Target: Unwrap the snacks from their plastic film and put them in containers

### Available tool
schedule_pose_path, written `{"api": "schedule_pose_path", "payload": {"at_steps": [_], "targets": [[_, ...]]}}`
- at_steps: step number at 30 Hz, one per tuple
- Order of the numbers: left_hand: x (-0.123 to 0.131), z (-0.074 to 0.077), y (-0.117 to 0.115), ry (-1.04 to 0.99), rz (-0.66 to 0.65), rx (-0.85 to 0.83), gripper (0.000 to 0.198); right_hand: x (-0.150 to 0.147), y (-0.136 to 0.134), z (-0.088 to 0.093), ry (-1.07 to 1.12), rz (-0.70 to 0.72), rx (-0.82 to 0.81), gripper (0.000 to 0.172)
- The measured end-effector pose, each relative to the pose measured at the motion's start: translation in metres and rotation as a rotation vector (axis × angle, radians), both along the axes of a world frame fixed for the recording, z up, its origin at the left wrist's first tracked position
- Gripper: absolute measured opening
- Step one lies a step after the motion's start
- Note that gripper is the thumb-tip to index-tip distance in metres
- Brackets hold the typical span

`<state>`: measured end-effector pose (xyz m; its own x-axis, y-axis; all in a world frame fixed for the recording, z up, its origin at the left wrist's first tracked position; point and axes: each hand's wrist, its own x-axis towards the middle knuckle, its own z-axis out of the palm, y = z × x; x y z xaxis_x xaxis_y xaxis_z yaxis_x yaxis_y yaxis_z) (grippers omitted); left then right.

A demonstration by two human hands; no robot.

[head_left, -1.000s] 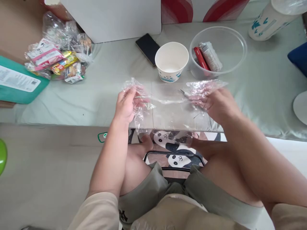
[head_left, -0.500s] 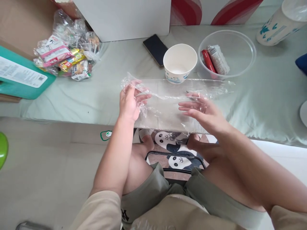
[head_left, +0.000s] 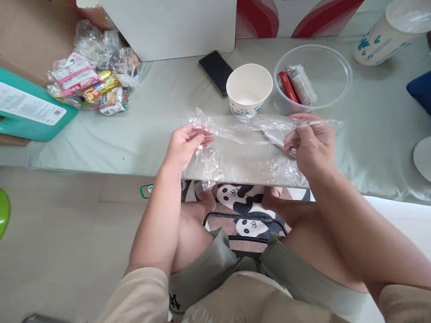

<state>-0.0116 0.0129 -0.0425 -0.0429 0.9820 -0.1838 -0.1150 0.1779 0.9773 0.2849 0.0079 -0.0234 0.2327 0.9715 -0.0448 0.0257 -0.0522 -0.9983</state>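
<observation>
A clear plastic bag is stretched flat between my two hands at the table's front edge. My left hand pinches its left end, fingers pressed on the film. At the right end my right hand has its fingers curled round the plastic, and a thin pale strip shows beside them under the film. Just beyond the bag stands a white paper cup with a blue print, its inside bare. To the right of the cup, a clear round bowl holds a red packet and a silvery-white packet.
A black phone lies behind the cup. Wrapped snacks are heaped at the left by a teal container. White and red boxes stand at the back. A tall paper cup is at the back right.
My right hand has moved right and its spread fingers have closed on the plastic. My left hand has turned and closed on the left end. The bag is spread wider to the right.
</observation>
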Motion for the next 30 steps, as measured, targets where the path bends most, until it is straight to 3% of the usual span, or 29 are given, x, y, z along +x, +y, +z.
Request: {"api": "schedule_pose_path", "payload": {"at_steps": [3, 6, 9, 13, 18, 20, 22, 24, 27, 30], "targets": [[0.003, -0.003, 0.001, 0.036, 0.082, 0.085, 0.016, 0.004, 0.002, -0.001, -0.008, -0.016, 0.004, 0.016], [0.002, -0.001, 0.002, 0.014, 0.184, 0.218, 0.020, 0.008, 0.004, 0.000, -0.007, -0.016, -0.009, 0.017], [0.000, -0.001, 0.003, 0.024, 0.185, 0.261, 0.022, 0.009, 0.005, 0.002, -0.008, -0.022, -0.025, 0.014], [-0.001, -0.006, 0.005, 0.047, 0.058, 0.249, 0.030, 0.009, 0.006, 0.002, -0.006, -0.024, -0.025, 0.008], [-0.004, -0.010, 0.006, 0.026, 0.055, 0.228, 0.034, 0.009, 0.006, 0.001, 0.002, -0.052, -0.019, 0.007], [-0.003, -0.011, 0.005, 0.016, -0.029, 0.131, 0.052, 0.010, 0.006, 0.000, 0.013, -0.046, -0.004, 0.005], [-0.002, -0.013, 0.005, 0.049, -0.092, 0.000, 0.054, 0.012, 0.006, -0.001, 0.011, -0.031, 0.020, 0.004], [0.000, -0.014, 0.006, 0.094, -0.028, -0.051, 0.040, 0.013, 0.008, -0.003, -0.021, -0.044, 0.055, 0.004], [0.001, -0.012, 0.008, 0.096, 0.169, 0.021, 0.026, 0.015, 0.013, -0.008, -0.098, -0.115, 0.105, 0.004], [0.001, -0.006, 0.007, 0.031, 0.118, -0.039, 0.034, 0.018, 0.017, -0.014, -0.124, -0.126, 0.139, 0.004]]}}
